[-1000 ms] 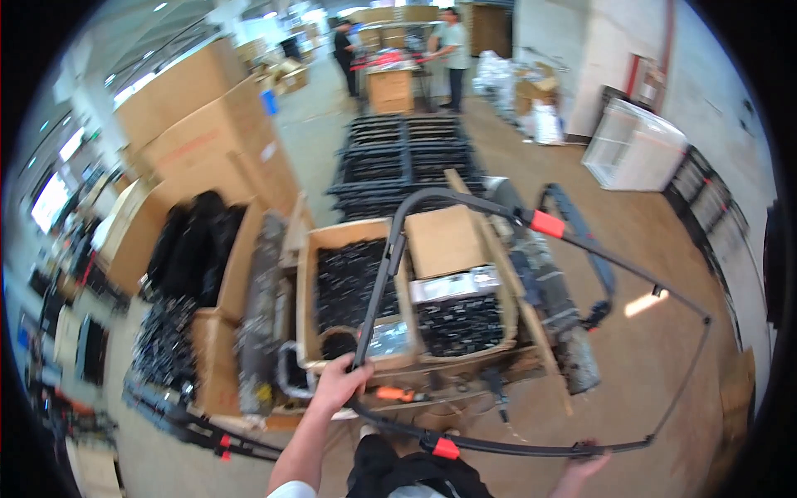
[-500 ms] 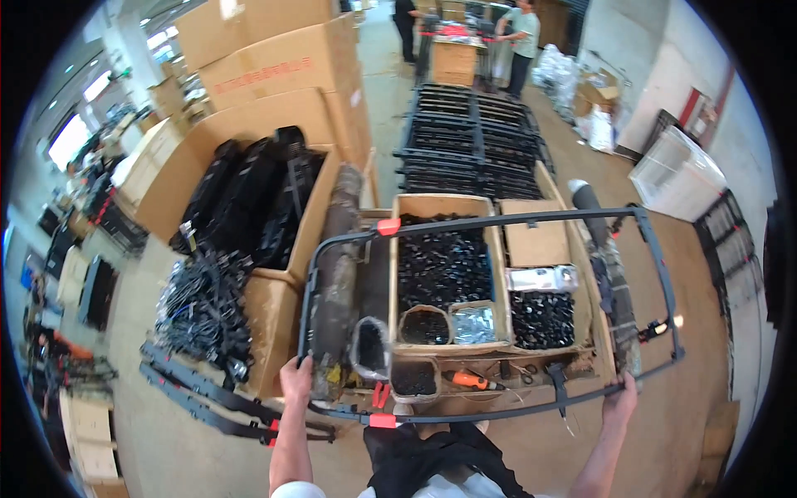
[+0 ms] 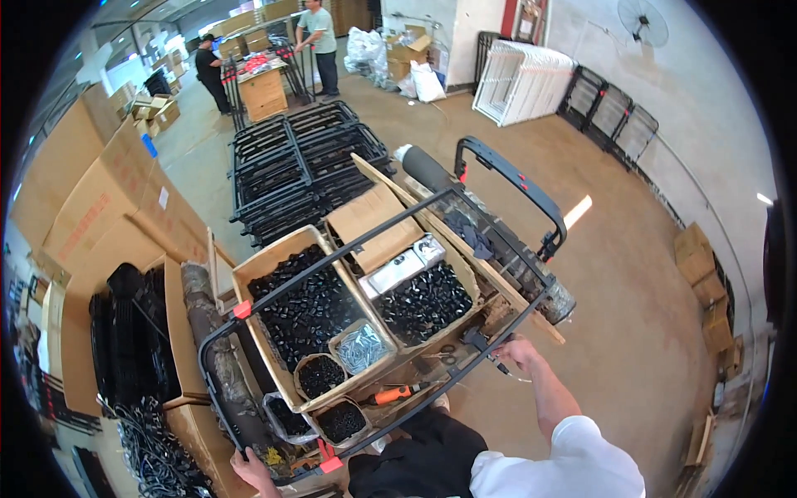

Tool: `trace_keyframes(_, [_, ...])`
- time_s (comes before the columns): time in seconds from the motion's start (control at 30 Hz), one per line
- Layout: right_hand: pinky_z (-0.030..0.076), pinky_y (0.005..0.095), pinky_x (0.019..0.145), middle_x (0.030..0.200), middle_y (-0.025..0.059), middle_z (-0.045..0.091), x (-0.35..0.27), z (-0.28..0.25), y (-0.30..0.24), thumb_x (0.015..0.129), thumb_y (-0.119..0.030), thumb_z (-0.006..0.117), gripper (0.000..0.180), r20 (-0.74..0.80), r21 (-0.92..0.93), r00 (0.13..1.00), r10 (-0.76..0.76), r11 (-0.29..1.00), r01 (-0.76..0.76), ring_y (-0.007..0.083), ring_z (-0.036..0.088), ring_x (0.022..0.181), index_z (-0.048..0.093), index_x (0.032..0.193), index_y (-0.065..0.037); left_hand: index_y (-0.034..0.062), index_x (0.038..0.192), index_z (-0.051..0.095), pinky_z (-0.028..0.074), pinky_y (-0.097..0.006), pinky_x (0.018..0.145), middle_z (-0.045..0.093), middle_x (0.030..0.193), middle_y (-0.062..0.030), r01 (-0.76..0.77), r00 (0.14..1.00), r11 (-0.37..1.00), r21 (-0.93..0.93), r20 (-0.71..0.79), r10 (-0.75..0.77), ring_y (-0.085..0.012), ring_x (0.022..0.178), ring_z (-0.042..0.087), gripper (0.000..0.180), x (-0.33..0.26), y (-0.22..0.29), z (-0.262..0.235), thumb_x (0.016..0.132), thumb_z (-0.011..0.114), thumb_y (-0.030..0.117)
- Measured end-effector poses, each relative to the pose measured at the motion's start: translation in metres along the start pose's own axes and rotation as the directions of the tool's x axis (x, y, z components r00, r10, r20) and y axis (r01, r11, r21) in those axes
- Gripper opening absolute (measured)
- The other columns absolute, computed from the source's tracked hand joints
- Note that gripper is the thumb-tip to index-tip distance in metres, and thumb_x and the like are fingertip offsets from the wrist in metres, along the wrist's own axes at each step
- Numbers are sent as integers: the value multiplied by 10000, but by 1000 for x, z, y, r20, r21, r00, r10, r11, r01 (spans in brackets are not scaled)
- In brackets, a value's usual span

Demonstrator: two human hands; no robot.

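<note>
A large black tubular frame (image 3: 419, 205) with red clips lies across the crate-like workbench, tilted. My left hand (image 3: 251, 471) is closed round its near-left corner, beside a red clip (image 3: 329, 456). Just outside the frame's near-right bar, my right hand (image 3: 520, 352) is curled at the grip of a black corded hand tool (image 3: 476, 337); the fingers are partly hidden. At the frame's far right a curved black end piece (image 3: 519, 187) stands up. Below the bars are bins of small black plastic parts (image 3: 303, 290) and a small box of silver screws (image 3: 360, 347). An orange-handled tool (image 3: 393, 394) lies near me.
Stacked black frames (image 3: 307, 158) lie beyond the bench. Tall cartons (image 3: 124, 199) and bundled black cables (image 3: 154, 448) stand left. A padded roll (image 3: 432, 170) runs along the bench's right side. White frames (image 3: 519, 83) lean by the wall. Two people work at a far table (image 3: 262, 93).
My view has turned right. The right hand has left the frame's bar and come to the black corded tool; the left still holds the frame, and the end piece now stands up.
</note>
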State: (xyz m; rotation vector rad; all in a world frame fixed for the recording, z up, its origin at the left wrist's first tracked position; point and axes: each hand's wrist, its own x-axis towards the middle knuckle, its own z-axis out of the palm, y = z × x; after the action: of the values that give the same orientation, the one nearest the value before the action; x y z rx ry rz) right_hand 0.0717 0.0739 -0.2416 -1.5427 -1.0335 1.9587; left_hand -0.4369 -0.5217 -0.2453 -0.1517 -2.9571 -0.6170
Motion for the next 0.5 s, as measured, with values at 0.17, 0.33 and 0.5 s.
trace_keyframes(0.17, [599, 451, 881, 978, 177, 746, 70, -1, 48, 877, -322, 757, 498, 77, -966, 905, -419, 193, 171, 376, 737, 963, 668, 1229, 19, -43, 1358, 642, 492, -508, 1014, 632, 1270, -246, -20, 998, 992, 128, -59, 28, -450, 1163, 619, 446, 6, 41, -6, 999, 675, 220])
trace_keyframes(0.33, [566, 452, 1005, 1290, 253, 662, 107, 31, 55, 840, -420, 738, 678, -3, -1000, 983, -184, 11, -1, 377, 624, 1270, 591, 1323, 34, -49, 1364, 635, 526, -419, 988, 692, 1262, -197, -269, 955, 920, -284, -205, 216, -309, 1106, 670, 373, -5, 150, -11, 1067, 578, 169])
trace_keyframes(0.5, [607, 471, 884, 1102, 252, 709, 106, 4, 57, 840, -262, 700, 481, 169, -983, 959, -226, 26, 180, 383, 727, 1048, 620, 1206, 40, -43, 1241, 703, 565, -295, 860, 739, 1085, -84, -184, 901, 773, -607, 211, 380, -149, 942, 690, 281, -66, 338, 26, 1088, 599, 168])
